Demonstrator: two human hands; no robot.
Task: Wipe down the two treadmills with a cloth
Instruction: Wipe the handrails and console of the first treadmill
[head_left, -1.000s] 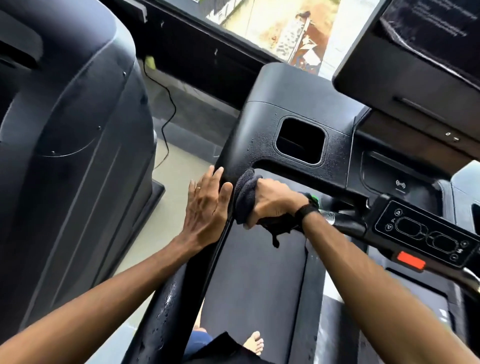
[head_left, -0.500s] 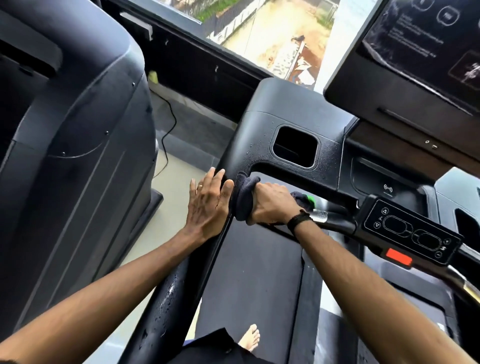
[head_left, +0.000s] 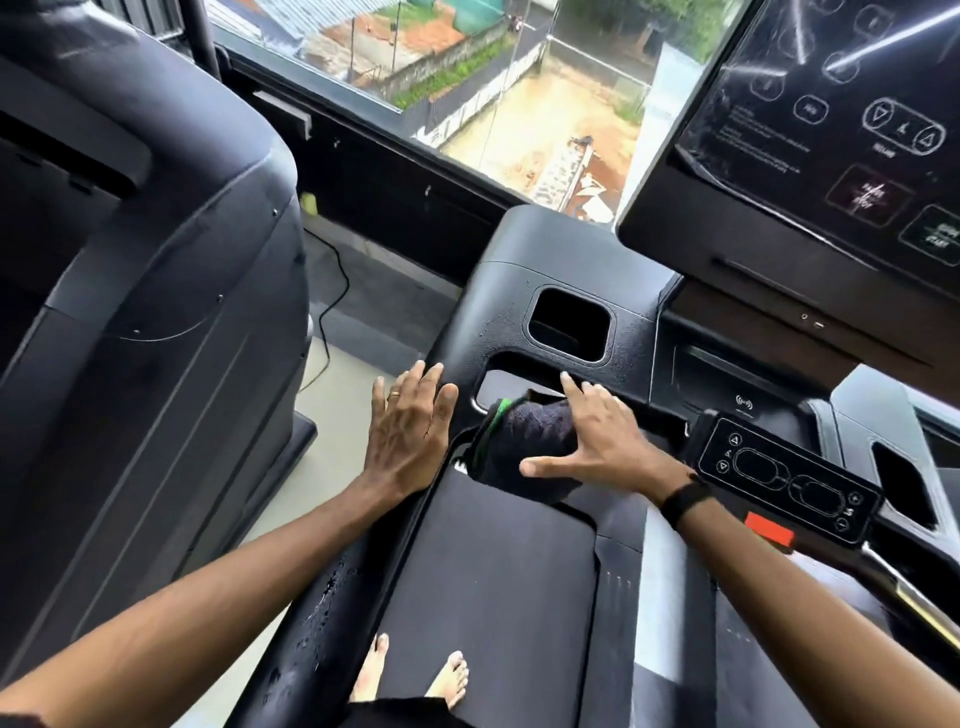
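1. The dark, bunched cloth with a green edge (head_left: 524, 447) lies under the right hand (head_left: 602, 447), in the gap below the black moulded treadmill frame (head_left: 498, 291), at the far end of the dark walking belt (head_left: 488, 582).
2. The right hand's fingers (head_left: 574, 387) are straight and spread. The index tip touches the lower edge of the frame; the thumb extends left across the near side of the cloth. The cloth projects left of the palm.
3. The left hand (head_left: 408, 431) lies flat against the frame's left upright, fingers straight and together, just left of the cloth and apart from it.
4. A black control pad with outlined buttons (head_left: 789, 478) sits right of the right wrist.
5. The second black treadmill housing (head_left: 156, 291) fills the left side.
6. Two bare feet (head_left: 410, 675) stand on the near belt.
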